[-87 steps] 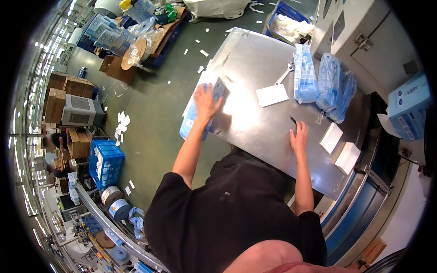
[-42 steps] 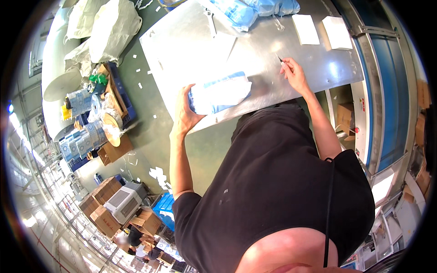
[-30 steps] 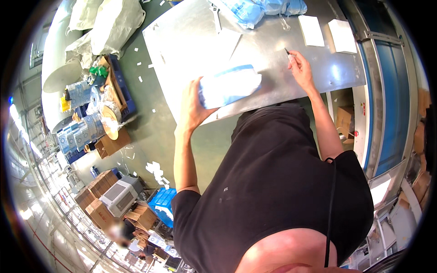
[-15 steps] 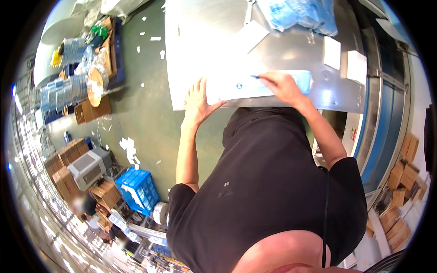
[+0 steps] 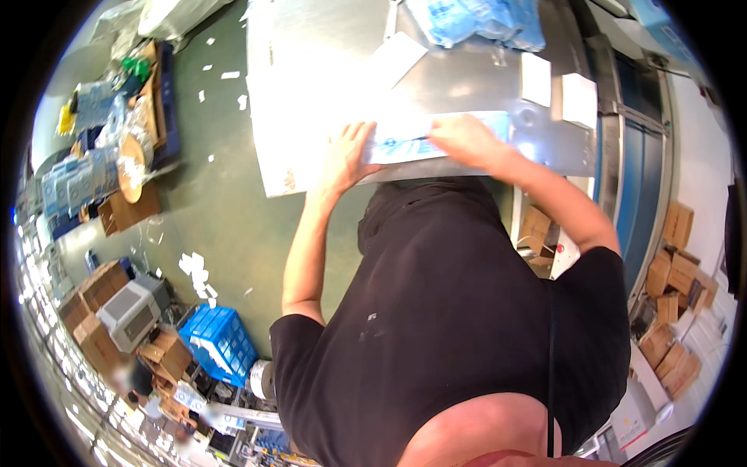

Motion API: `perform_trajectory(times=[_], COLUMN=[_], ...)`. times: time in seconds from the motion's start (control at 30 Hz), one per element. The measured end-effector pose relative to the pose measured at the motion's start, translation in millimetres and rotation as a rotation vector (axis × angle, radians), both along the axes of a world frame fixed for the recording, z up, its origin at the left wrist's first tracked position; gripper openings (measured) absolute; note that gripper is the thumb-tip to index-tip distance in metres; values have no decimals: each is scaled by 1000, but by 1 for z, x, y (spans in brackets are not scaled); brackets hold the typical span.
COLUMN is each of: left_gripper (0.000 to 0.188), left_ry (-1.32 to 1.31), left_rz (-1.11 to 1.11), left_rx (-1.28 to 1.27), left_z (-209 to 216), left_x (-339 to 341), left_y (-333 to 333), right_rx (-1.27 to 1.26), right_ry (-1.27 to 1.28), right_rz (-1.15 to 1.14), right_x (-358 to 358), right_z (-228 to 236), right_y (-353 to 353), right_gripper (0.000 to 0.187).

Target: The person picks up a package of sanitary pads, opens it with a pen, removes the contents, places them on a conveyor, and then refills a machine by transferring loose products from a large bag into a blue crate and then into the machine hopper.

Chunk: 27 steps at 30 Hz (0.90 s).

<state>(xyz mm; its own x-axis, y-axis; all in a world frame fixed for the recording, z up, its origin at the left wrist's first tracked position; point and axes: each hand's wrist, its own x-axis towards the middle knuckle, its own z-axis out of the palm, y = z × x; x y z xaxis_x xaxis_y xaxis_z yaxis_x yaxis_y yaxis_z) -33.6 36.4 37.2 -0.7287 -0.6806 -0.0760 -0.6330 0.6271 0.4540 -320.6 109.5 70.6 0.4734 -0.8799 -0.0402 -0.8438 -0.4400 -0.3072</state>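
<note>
A long, flat blue-and-white package (image 5: 403,149) lies near the front edge of the metal table (image 5: 467,82). My left hand (image 5: 346,162) rests at the package's left end, fingers stretched out and thumb along its near edge. Over the package's middle, my right hand (image 5: 467,142) is closed around a slim dark tool (image 5: 422,138). Its tip points left over the package; whether it is a pen or a blade I cannot tell. Glare washes out the table around my left fingers.
Blue plastic bags (image 5: 482,23) lie at the table's far side, by a metal wrench-like tool (image 5: 392,19). A white sheet (image 5: 398,58) and two white boxes (image 5: 577,100) sit farther back. On the floor at left stands a blue crate (image 5: 218,342) among cartons and paper scraps.
My left hand has come right onto the package's left end. My right hand, with the dark tool, has turned so that its forearm slants more across. The whole view has shifted slightly.
</note>
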Motion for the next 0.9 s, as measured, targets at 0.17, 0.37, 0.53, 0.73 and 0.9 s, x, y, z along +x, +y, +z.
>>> perform_trajectory(times=[0.17, 0.37, 0.53, 0.73, 0.9], left_gripper=[89, 69, 34, 34, 39], left_ry=[-56, -55, 49, 356, 556], left_rz=[-30, -125, -204, 84, -133], left_rx=[-110, -192, -317, -509, -642], left_z=[-3, 10, -7, -34, 12], left_x=[-12, -90, -87, -23, -41], left_y=[0, 37, 51, 49, 56], right_rx=[180, -27, -45, -47, -24], right_ry=[353, -43, -291, -398, -314], right_rz=[-256, -613, -792, -314, 171], right_x=[-217, -191, -175, -53, 77], right_z=[44, -28, -59, -71, -27], right_y=[87, 84, 57, 3, -46], right_gripper=[15, 24, 27, 36, 34])
